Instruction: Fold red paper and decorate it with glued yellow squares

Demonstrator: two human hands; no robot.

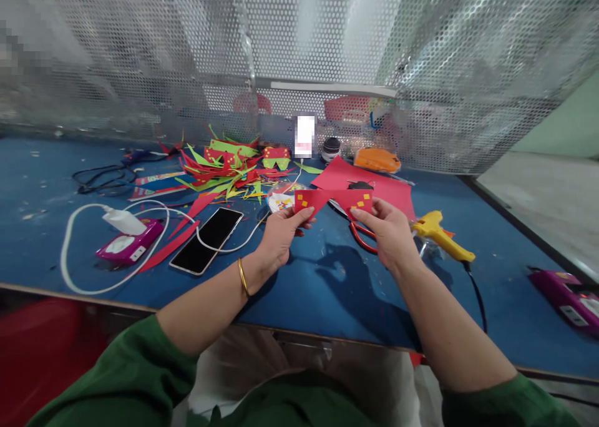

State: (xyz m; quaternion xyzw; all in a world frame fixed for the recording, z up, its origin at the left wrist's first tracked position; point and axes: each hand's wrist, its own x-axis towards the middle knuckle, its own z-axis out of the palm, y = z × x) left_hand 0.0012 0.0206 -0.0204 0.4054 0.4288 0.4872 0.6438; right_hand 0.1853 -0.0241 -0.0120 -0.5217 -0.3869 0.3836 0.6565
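Note:
A red paper cutout (333, 198) with small yellow squares at both ends is stretched between my hands above the blue table (299, 289). My left hand (283, 232) pinches its left end, and my right hand (384, 228) pinches its right end. Red-handled scissors (363, 238) lie beside my right hand, partly under the cutout and hand. Behind them rests a red paper sheet (390, 193) with a dark object (360, 185) on it. A bowl (281, 201) of small paper bits stands just beyond my left hand.
Red and green paper scraps (224, 168) pile at the back left. A black phone (206, 241), white cable and purple power strip (130, 243) lie left. At right are a yellow glue gun (442, 235) and another purple strip (564, 297). Perforated mesh (322, 34) rises behind.

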